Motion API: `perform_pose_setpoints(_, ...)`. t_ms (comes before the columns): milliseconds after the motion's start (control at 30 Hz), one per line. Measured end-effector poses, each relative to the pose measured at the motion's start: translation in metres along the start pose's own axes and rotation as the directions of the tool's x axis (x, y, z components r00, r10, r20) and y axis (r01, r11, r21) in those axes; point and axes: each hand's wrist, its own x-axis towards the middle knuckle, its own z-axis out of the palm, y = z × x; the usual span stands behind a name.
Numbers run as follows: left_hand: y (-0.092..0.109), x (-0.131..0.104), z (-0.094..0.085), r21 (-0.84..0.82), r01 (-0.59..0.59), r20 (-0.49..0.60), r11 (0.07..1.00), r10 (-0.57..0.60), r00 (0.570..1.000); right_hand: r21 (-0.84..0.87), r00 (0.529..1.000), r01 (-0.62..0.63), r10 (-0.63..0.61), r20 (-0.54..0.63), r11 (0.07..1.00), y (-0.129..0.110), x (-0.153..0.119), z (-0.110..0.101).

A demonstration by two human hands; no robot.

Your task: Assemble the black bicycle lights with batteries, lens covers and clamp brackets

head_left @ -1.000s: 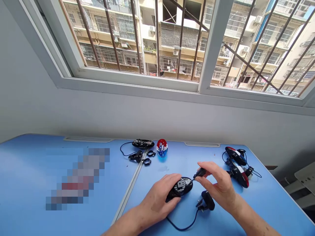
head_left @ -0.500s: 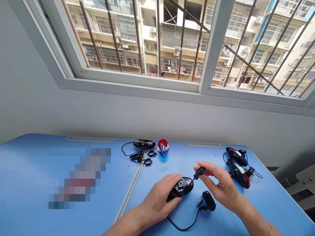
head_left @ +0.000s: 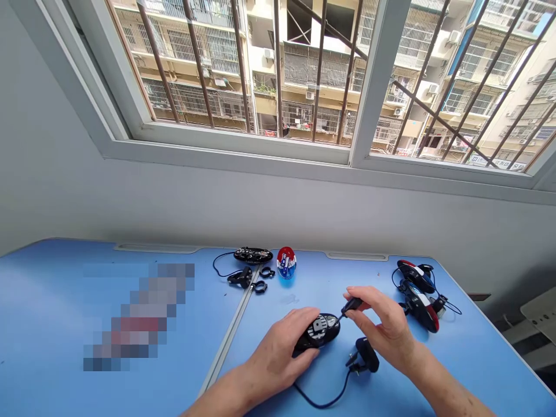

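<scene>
My left hand (head_left: 290, 341) is wrapped round the rear of a black oval device (head_left: 320, 331) with a white-and-grey pattern on top, holding it low over the blue table (head_left: 278, 376). Between thumb and fingertips, my right hand (head_left: 382, 324) pinches the black handle of a small screwdriver (head_left: 351, 306). Its thin shaft slants down to the device's far right end, where the tip meets or nearly meets the shell. Below the right hand lies a black clip-like bracket (head_left: 365, 354), with a dark cable (head_left: 324, 405) running back under my left hand.
Another black patterned oval device (head_left: 253, 255) with a cabled bracket (head_left: 241, 277) and two black rings (head_left: 259, 286) lies at the back. Beside it stands a red-and-blue egg-shaped container (head_left: 286, 263). Red, white and black devices (head_left: 419, 307) are piled at right. A blurred patch (head_left: 139, 324) covers something left.
The screwdriver's handle has tilted and turned slightly in my right fingers. My left hand keeps the oval device in place. The whole view has shifted a little.
</scene>
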Motion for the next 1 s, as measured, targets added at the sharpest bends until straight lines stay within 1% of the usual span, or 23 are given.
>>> perform_pose_setpoints(133, 0.0, 0.0, 0.0, -0.006, -0.012, -0.005, 1.0, 0.012, 1.0, 0.036, 0.992, 0.004, -0.009, 0.13, 0.999, -0.004, 0.001, -0.006)
perform_pose_setpoints(200, 0.002, 0.002, 0.0, -0.009, -0.013, 0.003, 1.0, 0.013, 1.0, 0.05, 0.986, -0.012, 0.004, 0.164, 0.999, -0.005, 0.002, -0.008)
perform_pose_setpoints(300, 0.004, 0.003, -0.001, -0.014, -0.004, 0.02, 1.0, 0.004, 1.0, 0.081, 0.987, -0.063, 0.05, 0.152, 0.995, -0.004, 0.001, -0.009)
perform_pose_setpoints(400, 0.005, 0.003, -0.001, -0.015, -0.001, 0.023, 1.0, 0.001, 1.0, 0.103, 0.992, -0.096, 0.086, 0.093, 0.99, -0.002, -0.001, -0.006)
perform_pose_setpoints(533, 0.005, 0.002, -0.001, -0.013, 0.003, 0.021, 1.0, -0.003, 1.0, 0.092, 0.994, -0.11, 0.111, 0.004, 0.99, -0.001, -0.004, 0.002)
perform_pose_setpoints(600, 0.006, 0.002, -0.001, -0.009, 0.006, 0.021, 1.0, -0.006, 1.0, 0.082, 0.994, -0.101, 0.103, -0.025, 0.992, -0.001, -0.005, 0.005)
perform_pose_setpoints(700, 0.007, 0.002, -0.001, -0.002, 0.001, 0.008, 1.0, -0.001, 1.0, 0.073, 0.998, -0.042, 0.045, -0.039, 0.996, -0.002, -0.004, 0.009)
perform_pose_setpoints(767, 0.007, 0.002, -0.001, -0.001, 0.003, 0.002, 1.0, -0.003, 1.0, 0.068, 0.999, 0.007, -0.005, -0.039, 0.998, -0.002, -0.004, 0.009)
perform_pose_setpoints(833, 0.007, 0.002, 0.0, -0.002, 0.01, -0.001, 1.0, -0.01, 1.0, 0.058, 0.999, 0.037, -0.036, -0.013, 0.998, -0.001, -0.005, 0.008)
perform_pose_setpoints(1000, 0.008, 0.002, -0.001, -0.023, 0.037, 0.014, 0.999, -0.037, 0.999, 0.038, 0.991, 0.047, -0.051, 0.12, 0.998, 0.001, -0.006, 0.001)
